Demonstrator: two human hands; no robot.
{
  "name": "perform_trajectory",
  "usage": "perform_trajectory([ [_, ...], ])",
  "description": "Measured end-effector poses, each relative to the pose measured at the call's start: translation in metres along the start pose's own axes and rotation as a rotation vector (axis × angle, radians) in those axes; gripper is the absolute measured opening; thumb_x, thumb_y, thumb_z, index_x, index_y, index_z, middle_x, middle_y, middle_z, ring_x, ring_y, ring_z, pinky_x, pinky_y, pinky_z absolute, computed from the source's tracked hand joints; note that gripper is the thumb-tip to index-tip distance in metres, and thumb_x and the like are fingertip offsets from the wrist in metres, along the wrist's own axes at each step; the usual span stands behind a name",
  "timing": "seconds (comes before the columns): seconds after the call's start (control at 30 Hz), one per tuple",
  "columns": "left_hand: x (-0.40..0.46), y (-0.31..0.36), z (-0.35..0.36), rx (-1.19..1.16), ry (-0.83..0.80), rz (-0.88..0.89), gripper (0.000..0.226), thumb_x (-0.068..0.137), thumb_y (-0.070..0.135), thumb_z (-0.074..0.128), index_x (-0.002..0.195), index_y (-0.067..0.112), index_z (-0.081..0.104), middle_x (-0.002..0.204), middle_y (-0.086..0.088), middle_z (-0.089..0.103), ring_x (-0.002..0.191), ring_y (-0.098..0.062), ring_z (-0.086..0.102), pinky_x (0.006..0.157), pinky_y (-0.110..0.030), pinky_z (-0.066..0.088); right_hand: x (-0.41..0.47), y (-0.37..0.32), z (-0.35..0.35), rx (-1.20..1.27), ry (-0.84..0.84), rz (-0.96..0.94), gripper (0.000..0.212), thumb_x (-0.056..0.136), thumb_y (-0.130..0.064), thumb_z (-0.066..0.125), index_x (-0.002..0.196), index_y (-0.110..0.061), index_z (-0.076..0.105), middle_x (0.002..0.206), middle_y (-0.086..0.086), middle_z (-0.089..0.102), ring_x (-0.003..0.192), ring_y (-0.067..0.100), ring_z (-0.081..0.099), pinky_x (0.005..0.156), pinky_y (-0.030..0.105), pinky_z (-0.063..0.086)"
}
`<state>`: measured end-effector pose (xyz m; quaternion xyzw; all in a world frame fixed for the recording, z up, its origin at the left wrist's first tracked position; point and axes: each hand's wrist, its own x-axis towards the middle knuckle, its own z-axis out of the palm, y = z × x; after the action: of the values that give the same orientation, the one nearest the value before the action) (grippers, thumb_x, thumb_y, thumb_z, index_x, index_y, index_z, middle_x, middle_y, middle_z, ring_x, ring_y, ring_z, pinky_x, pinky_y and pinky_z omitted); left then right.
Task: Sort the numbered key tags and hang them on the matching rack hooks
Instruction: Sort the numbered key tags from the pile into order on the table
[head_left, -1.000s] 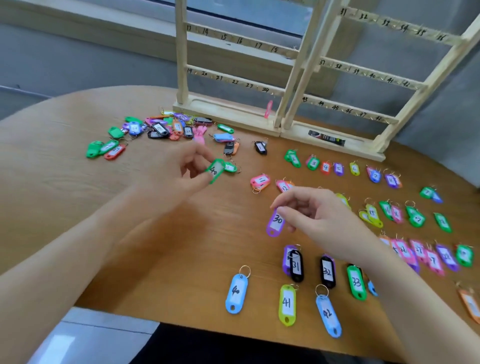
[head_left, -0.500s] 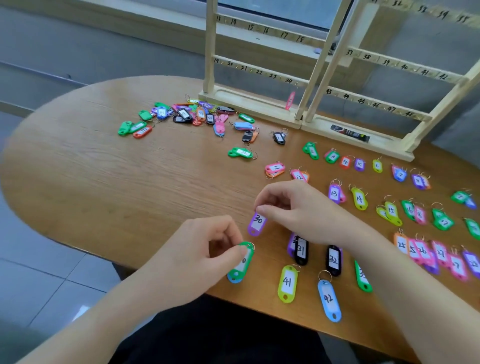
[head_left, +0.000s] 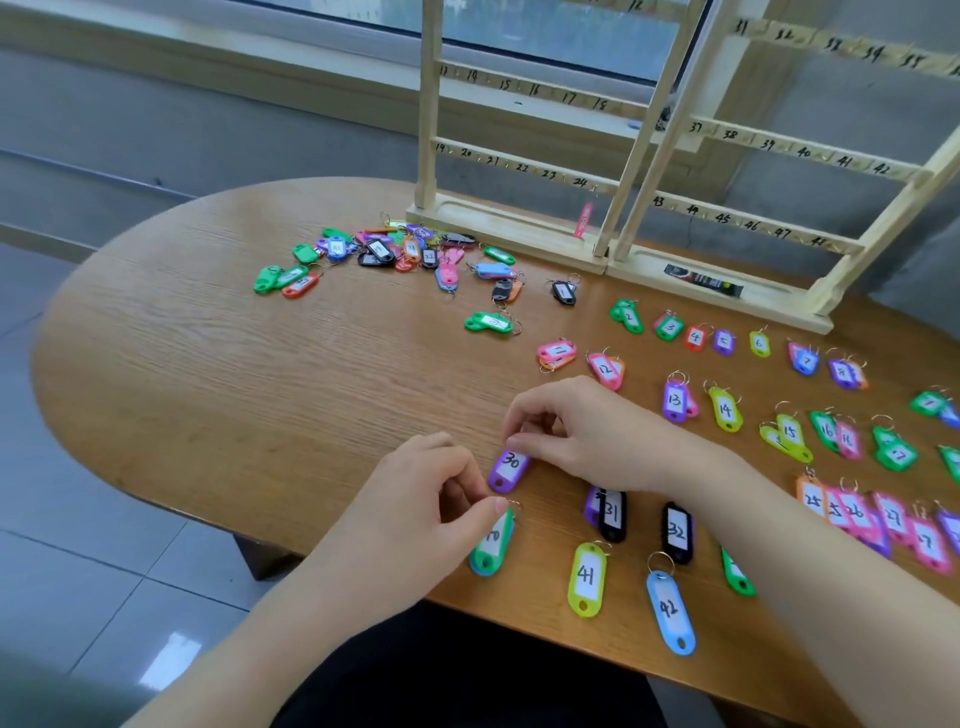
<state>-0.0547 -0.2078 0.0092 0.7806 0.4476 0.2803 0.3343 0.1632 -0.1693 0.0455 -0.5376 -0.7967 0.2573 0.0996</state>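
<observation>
While left hand (head_left: 415, 499) fingers pinch the green tag (head_left: 491, 545), right hand (head_left: 576, 431) fingers pinch the purple tag (head_left: 508, 469).

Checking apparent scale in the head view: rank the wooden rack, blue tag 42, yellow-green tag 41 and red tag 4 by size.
1. wooden rack
2. blue tag 42
3. yellow-green tag 41, nearly alike
4. red tag 4, though farther from the camera, so unsure.

Bright window daylight — soft shadows, blurred, bowed edges.

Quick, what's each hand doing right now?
Left hand: pinching the green tag.
Right hand: pinching the purple tag 30.
</observation>
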Motion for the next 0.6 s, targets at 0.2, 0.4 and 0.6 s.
perform_trajectory([
  [0.2,-0.002,-0.003,0.001,-0.005,0.045,0.008,0.018,0.081,0.035,0.077,0.07,0.029,0.063,0.086,0.013,0.055,0.09,-0.009,0.053,0.073,-0.014,0.038,0.003,-0.003,-0.001,0.046,-0.046,-0.028,0.006,0.096,-0.023,0.07,0.097,-0.019,0.074,0.075,-0.001,0.064,0.07,0.006,0.055,0.068,0.018,0.044],
  [0.4,-0.003,-0.004,-0.001,-0.04,0.101,0.031,0.01,0.084,0.032,0.074,0.079,0.029,0.065,0.082,0.011,0.057,0.085,-0.013,0.055,0.071,-0.017,0.04,0.007,-0.001,-0.003,0.013,0.015,-0.009,0.01,0.099,-0.026,0.064,0.1,-0.022,0.074,0.087,-0.005,0.067,0.082,0.009,0.058,0.071,0.017,0.044],
  [0.6,-0.001,-0.01,-0.014,-0.003,0.136,0.015,0.007,0.087,0.03,0.07,0.085,0.032,0.064,0.08,0.01,0.058,0.086,-0.01,0.054,0.071,-0.014,0.039,0.015,0.0,-0.009,0.017,0.107,-0.018,0.013,0.1,-0.03,0.061,0.098,-0.023,0.072,0.086,-0.008,0.068,0.082,0.007,0.059,0.071,0.017,0.044],
])
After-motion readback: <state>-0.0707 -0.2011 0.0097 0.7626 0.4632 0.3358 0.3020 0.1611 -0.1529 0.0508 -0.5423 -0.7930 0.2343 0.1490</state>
